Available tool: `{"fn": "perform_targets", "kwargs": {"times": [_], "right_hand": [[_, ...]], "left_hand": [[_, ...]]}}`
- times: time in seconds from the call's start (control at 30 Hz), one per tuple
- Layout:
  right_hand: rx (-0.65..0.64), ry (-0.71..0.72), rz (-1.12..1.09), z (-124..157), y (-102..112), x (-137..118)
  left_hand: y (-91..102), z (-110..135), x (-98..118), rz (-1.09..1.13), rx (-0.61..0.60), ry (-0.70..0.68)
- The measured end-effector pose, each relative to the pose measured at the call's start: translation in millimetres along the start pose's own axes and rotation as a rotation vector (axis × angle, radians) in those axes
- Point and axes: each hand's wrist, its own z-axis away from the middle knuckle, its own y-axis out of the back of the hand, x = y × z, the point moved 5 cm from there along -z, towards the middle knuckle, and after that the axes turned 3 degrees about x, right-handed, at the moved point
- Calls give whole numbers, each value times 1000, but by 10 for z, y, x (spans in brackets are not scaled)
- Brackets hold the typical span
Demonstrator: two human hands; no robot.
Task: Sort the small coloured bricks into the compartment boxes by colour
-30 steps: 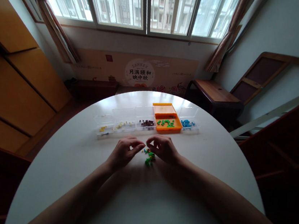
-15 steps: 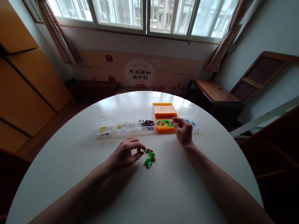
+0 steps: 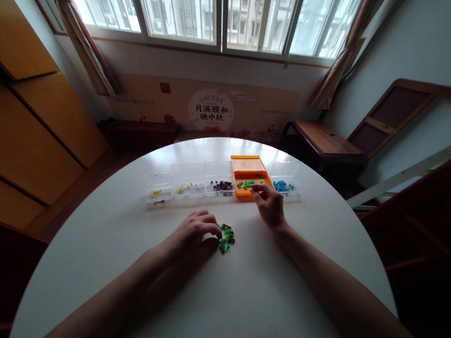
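A small ring-like cluster of green, brown and yellow toy bricks (image 3: 227, 233) lies on the white table. My left hand (image 3: 197, 231) rests beside it, with curled fingers and the thumb and index finger closed on its left edge. Over the front right of an orange box (image 3: 242, 194) is my right hand (image 3: 270, 204). Its thumb and index finger are pinched together; whatever is between them is too small to make out. Loose green bricks (image 3: 246, 184) lie in that box, some hidden behind the fingers.
Clear lidded boxes stand in a row with the orange one: yellow bricks (image 3: 156, 193) at far left, then pale yellow bricks (image 3: 184, 187), dark brown bricks (image 3: 222, 185), and blue bricks (image 3: 282, 186) at right. Lids stand open behind. The round white table (image 3: 274, 306) curves toward a window wall.
My right hand has drawn back slightly left and toward me, uncovering the blue bricks. The fingers of my left hand have moved down and closed in at the cluster's left edge.
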Motion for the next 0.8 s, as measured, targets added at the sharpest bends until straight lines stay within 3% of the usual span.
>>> {"fn": "perform_targets", "kwargs": {"times": [0.17,0.37,0.43,0.6,0.8], "right_hand": [[-131,12,-79,112,-138,-96],[-606,-43,-275,380,-423,-333],[-712,-90,-380,460,-476,-401],[-772,-191,-548,536,-522,-452],[-739,-137,-445,497,-508,-397]], "left_hand": [[74,-17,4,-34,112,-15],[257,-7,109,-29,429,-91],[283,11,111,-42,491,-107],[280,20,95,-70,503,-97],[282,11,72,-94,499,-40]]}}
